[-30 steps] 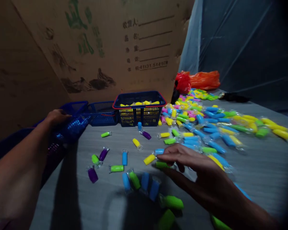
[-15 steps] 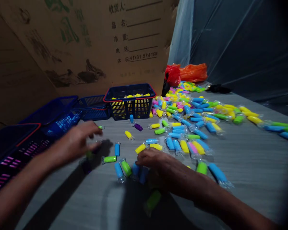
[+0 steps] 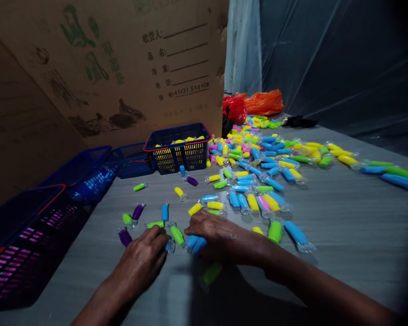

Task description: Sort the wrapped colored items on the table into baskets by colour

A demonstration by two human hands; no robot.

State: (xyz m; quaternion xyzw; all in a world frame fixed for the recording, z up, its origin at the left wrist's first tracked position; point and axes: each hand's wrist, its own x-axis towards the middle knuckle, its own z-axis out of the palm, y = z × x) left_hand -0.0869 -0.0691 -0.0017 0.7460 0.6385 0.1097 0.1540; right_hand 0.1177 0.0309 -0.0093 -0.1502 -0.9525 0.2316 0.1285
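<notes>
Small coloured pieces in clear twisted wrappers lie on the grey table. My left hand (image 3: 145, 252) is on the table with its fingers curled down over a blue wrapped piece (image 3: 170, 246), mostly hidden by the hand. Beside these fingers lie a green wrapped piece (image 3: 155, 224) and another green wrapped piece (image 3: 177, 235). My right hand (image 3: 216, 233) has its fingers bent around blue wrapped pieces (image 3: 196, 243) that stick out to its left. Its fingertips are partly hidden. A dark green wrapped piece (image 3: 212, 273) sits in the shadow below my right hand.
A blue basket (image 3: 181, 154) with yellow pieces stands before a cardboard box (image 3: 122, 68). At left is a dark basket (image 3: 30, 244) with pink contents. A large spread of wrapped pieces (image 3: 255, 174) covers the right side. Red and orange plastic bags (image 3: 263, 103) lie behind.
My left hand has come down and right, from above the table at left to the blue piece. My right hand stays at the blue pieces. The view has shifted slightly right.
</notes>
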